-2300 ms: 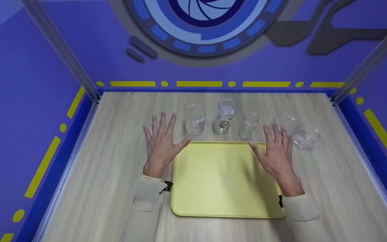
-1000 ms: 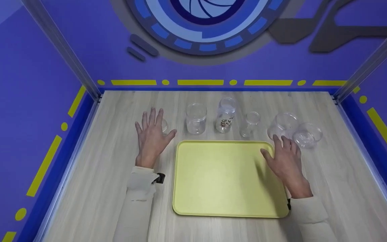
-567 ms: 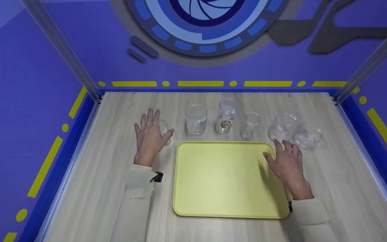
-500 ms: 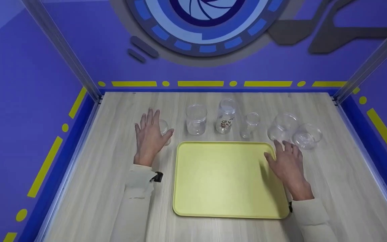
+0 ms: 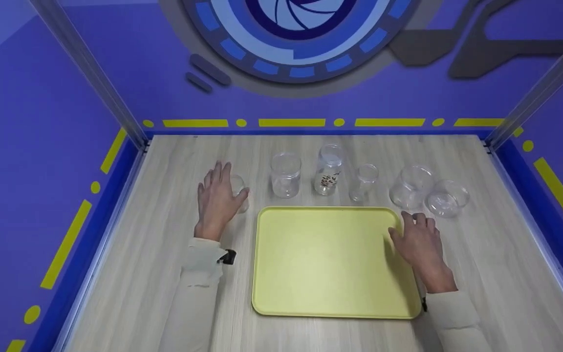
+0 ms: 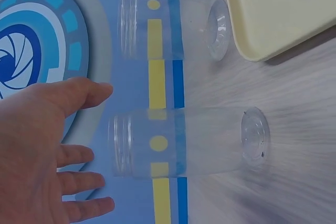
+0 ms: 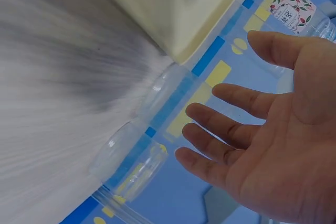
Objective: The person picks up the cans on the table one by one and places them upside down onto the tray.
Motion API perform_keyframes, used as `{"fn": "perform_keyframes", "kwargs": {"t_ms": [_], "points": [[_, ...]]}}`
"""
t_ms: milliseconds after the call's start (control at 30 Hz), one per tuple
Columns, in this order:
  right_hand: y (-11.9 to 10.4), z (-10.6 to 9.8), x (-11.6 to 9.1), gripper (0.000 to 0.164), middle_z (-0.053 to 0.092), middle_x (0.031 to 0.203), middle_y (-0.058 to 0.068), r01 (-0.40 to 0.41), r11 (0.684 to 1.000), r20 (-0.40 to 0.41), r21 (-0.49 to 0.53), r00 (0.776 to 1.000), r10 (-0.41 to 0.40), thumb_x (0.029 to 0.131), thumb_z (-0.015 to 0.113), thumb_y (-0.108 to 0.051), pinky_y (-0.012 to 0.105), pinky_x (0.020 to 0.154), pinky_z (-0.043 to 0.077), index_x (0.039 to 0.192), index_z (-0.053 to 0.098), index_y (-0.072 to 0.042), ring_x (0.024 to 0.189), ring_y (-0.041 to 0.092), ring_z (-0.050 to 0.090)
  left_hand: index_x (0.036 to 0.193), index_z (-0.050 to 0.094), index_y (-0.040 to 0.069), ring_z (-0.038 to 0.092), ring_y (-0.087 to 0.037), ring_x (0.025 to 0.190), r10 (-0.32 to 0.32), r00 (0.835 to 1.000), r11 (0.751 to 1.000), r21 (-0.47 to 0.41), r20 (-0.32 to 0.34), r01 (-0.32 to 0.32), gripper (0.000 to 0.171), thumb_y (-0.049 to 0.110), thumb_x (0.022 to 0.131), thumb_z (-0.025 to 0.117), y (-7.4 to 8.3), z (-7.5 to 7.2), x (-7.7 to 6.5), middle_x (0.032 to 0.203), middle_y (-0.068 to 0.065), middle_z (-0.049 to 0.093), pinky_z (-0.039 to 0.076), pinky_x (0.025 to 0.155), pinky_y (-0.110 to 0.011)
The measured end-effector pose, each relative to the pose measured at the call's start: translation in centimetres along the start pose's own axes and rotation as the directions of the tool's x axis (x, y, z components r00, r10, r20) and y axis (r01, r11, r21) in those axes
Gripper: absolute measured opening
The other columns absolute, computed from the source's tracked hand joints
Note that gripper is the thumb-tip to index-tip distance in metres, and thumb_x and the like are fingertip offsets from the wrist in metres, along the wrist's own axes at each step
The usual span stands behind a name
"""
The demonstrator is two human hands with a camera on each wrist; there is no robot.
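Observation:
My left hand hovers left of the yellow tray, fingers loosely spread, overlapping a clear jar in the head view. From the left wrist, the hand faces that tall jar, its fingertips just short of the threaded mouth. Nothing is in its grasp. My right hand hangs over the tray's far right corner, fingers relaxed and slightly bent, holding nothing. Just beyond its fingertips stand two wide, low clear jars, one behind the other. The yellow tray lies between my arms.
Behind the tray stand a clear jar, a taller jar with a flower-patterned label, and a slim one. Blue printed panels wall the wooden table at the back and sides.
Both hands have drawn apart from above the tray: the left moved left to the leftmost jar, the right moved right and back towards me. Lately the fingers of both bend a little more.

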State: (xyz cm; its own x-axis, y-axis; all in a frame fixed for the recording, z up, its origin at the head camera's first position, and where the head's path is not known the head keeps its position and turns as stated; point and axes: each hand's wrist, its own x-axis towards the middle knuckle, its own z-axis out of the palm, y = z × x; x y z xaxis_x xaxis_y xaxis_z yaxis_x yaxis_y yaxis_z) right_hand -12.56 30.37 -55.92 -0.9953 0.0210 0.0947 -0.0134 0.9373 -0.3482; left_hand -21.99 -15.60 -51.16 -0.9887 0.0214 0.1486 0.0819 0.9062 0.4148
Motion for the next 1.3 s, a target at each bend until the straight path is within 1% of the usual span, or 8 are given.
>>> {"fn": "perform_keyframes", "kwargs": {"t_ms": [133,267,500,700,967,1133,1300], "points": [[0.2,0.2,-0.1,0.057,0.052,0.128,0.042,-0.012,1.0,0.013,-0.001,1.0,0.012,0.1,0.068,-0.024,0.072,0.09,0.043,0.137,0.053,0.018,0.117,0.062,0.047,0.162,0.038,-0.001,0.034,-0.048,0.15,-0.005,1.0,1.0,0.001,0.011,0.005,0.082,0.041,0.099,0.072,-0.1,0.0,0.1,0.167,-0.027,0.032,0.03,0.116,-0.07],[0.4,0.5,-0.2,0.055,0.053,0.125,0.042,-0.01,1.0,0.018,-0.01,1.0,0.01,0.1,0.067,-0.023,0.072,0.086,0.045,0.135,0.055,0.017,0.114,0.062,0.049,0.16,0.039,-0.003,0.038,-0.048,0.147,0.009,1.0,1.0,0.015,0.006,-0.009,0.082,0.04,0.099,0.072,-0.2,0.1,0.2,0.165,-0.028,0.035,0.035,0.113,-0.069],[0.8,0.9,-0.4,0.052,0.053,0.123,0.041,-0.016,1.0,0.038,-0.014,0.999,0.016,0.1,0.066,-0.023,0.071,0.085,0.047,0.133,0.056,0.017,0.113,0.061,0.05,0.159,0.041,-0.004,0.042,-0.047,0.145,0.02,1.0,0.999,0.033,0.001,-0.02,0.081,0.04,0.098,0.073,-0.5,0.3,0.4,0.163,-0.026,0.04,0.04,0.11,-0.067],[1.0,1.1,-0.5,0.047,0.055,0.115,0.04,0.0,1.0,0.019,-0.025,1.0,0.0,0.098,0.067,-0.021,0.07,0.08,0.048,0.126,0.058,0.015,0.105,0.06,0.053,0.159,0.041,-0.005,0.041,-0.046,0.146,0.016,1.0,0.999,0.033,0.017,-0.017,0.082,0.041,0.098,0.071,-0.5,0.4,0.7,0.163,-0.026,0.04,0.039,0.111,-0.066],[1.1,1.2,-0.6,0.04,0.054,0.106,0.036,-0.019,1.0,0.068,-0.021,0.997,0.021,0.099,0.066,-0.02,0.068,0.075,0.049,0.118,0.058,0.014,0.099,0.056,0.053,0.158,0.042,-0.004,0.041,-0.045,0.147,0.011,0.999,0.999,0.037,0.034,-0.013,0.081,0.042,0.098,0.07,-0.6,0.5,0.9,0.163,-0.026,0.04,0.039,0.112,-0.065],[1.2,1.3,-0.6,0.039,0.053,0.105,0.035,-0.02,1.0,0.073,-0.016,0.997,0.021,0.099,0.066,-0.02,0.067,0.074,0.048,0.115,0.058,0.014,0.098,0.055,0.053,0.158,0.042,-0.004,0.041,-0.045,0.147,0.01,0.999,0.999,0.035,0.04,-0.011,0.081,0.042,0.098,0.07,-0.6,0.5,1.0,0.163,-0.027,0.04,0.038,0.112,-0.065],[1.4,1.5,-0.7,0.039,0.051,0.105,0.037,-0.019,1.0,0.074,-0.011,0.997,0.02,0.098,0.062,-0.019,0.068,0.073,0.049,0.115,0.058,0.016,0.098,0.056,0.051,0.159,0.041,-0.004,0.039,-0.046,0.148,0.005,0.998,0.999,0.034,0.056,-0.007,0.08,0.041,0.099,0.069,-0.6,0.5,1.1,0.163,-0.026,0.039,0.037,0.113,-0.067]]}}
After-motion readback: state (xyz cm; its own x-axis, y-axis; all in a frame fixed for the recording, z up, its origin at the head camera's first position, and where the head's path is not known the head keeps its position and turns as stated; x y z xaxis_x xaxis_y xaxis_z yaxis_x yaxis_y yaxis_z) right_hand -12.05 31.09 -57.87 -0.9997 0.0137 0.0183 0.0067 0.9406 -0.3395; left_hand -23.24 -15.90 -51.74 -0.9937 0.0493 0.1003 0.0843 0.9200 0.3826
